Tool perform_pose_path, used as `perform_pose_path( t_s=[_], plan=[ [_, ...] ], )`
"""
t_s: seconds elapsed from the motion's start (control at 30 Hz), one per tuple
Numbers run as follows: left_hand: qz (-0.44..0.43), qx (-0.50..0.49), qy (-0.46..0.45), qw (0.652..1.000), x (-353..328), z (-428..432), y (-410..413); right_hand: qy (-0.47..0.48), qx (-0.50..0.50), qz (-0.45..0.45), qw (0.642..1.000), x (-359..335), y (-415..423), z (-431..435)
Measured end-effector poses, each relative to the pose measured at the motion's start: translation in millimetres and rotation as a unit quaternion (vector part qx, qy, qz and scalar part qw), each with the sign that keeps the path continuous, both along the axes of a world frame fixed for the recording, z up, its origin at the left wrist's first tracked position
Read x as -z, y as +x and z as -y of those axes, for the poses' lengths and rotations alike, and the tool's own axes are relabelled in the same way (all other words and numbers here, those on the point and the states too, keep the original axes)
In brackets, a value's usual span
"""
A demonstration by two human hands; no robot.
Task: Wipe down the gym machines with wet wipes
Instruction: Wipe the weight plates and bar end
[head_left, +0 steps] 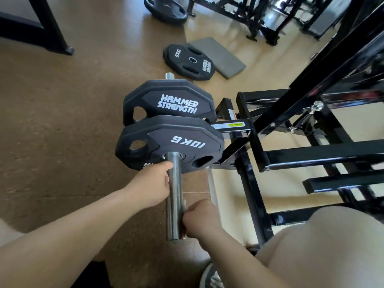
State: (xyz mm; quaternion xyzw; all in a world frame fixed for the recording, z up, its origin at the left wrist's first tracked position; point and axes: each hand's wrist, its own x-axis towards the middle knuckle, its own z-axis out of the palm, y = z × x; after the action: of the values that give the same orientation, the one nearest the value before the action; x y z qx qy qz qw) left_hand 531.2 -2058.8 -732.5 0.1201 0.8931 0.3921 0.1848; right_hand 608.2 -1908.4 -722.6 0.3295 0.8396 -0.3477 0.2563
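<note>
A chrome weight sleeve (174, 196) sticks out toward me from a black machine frame (255, 154). A black 10 kg plate (170, 142) sits on the sleeve. Behind it, a second black plate (168, 102) sits on another peg. My left hand (151, 183) grips the sleeve just below the 10 kg plate. My right hand (199, 217) is curled against the right side of the sleeve near its free end. A sliver of white wet wipe (185, 206) shows between its fingers and the metal.
A 15 kg plate (188, 62) and a grey pad (218, 57) lie on the floor ahead. Another plate (165, 9) lies farther back beside more black machine frames (249, 15). My bare knee (324, 246) is at lower right, a shoe (211, 277) below.
</note>
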Motion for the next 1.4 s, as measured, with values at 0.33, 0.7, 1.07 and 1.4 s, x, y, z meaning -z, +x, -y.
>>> perform_pose_path(
  t_s=[0.33, 0.7, 1.07, 1.4],
  plan=[
    [-0.028, -0.042, 0.025, 0.998, -6.6, 21.8, 1.2, -0.019, 0.1, -0.163, 0.981, 36.2, -55.0, 12.2],
    [-0.009, -0.102, 0.147, 0.984, -41.9, 39.9, -18.6, 0.017, -0.191, -0.157, 0.969, -82.5, -85.5, 39.0],
    [-0.051, -0.27, 0.299, 0.914, -78.9, 64.6, -28.3, -0.257, -0.139, -0.207, 0.934, -131.6, -138.2, 51.3],
    [-0.299, -0.243, 0.096, 0.918, -32.6, 32.2, -81.5, 0.226, -0.255, -0.308, 0.889, -67.0, -207.1, 29.2]
  ],
)
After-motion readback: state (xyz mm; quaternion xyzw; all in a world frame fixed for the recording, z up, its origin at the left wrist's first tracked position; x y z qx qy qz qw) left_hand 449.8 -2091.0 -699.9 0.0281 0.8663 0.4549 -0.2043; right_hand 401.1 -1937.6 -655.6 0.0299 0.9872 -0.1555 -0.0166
